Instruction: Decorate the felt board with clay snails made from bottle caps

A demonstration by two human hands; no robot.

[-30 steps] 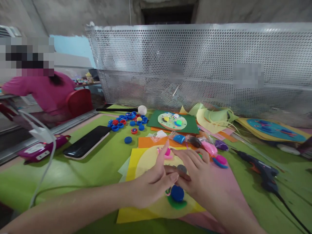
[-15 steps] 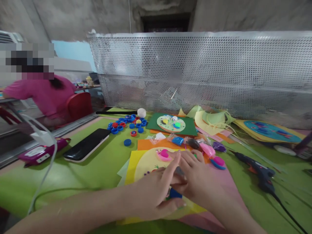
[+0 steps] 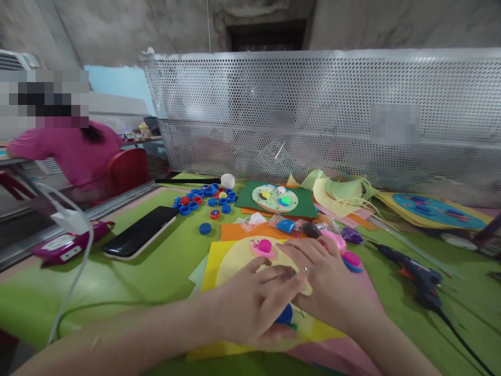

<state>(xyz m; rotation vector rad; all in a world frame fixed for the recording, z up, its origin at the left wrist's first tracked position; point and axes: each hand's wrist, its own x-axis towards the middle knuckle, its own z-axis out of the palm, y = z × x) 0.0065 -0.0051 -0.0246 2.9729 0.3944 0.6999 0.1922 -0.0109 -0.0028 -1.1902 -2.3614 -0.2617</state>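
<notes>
At the far left a person in a pink top (image 3: 74,151) sits at another table, well apart. On the green desk (image 3: 164,271), a magenta device (image 3: 64,245) with a white cable (image 3: 72,284) lies near the left edge, and a black phone (image 3: 139,238) lies beside it. Behind the phone sits a cluster of blue and red bottle caps (image 3: 203,197).

The left hand (image 3: 250,305) lies palm down with its fingers spread on the pale yellow circle (image 3: 235,258), which rests on a yellow sheet (image 3: 209,263) at the near edge. It half covers a blue cap (image 3: 285,315). The right hand (image 3: 329,282) lies flat beside it, fingers spread, and the fingertips of the two hands overlap. Whether they press anything between them cannot be told. A pink cap (image 3: 264,246) sits on the circle just beyond the fingers.

To the right, a black glue gun (image 3: 415,271) lies on bare green surface, its cord trailing to the corner. A perforated metal screen (image 3: 332,115) closes off the back.
</notes>
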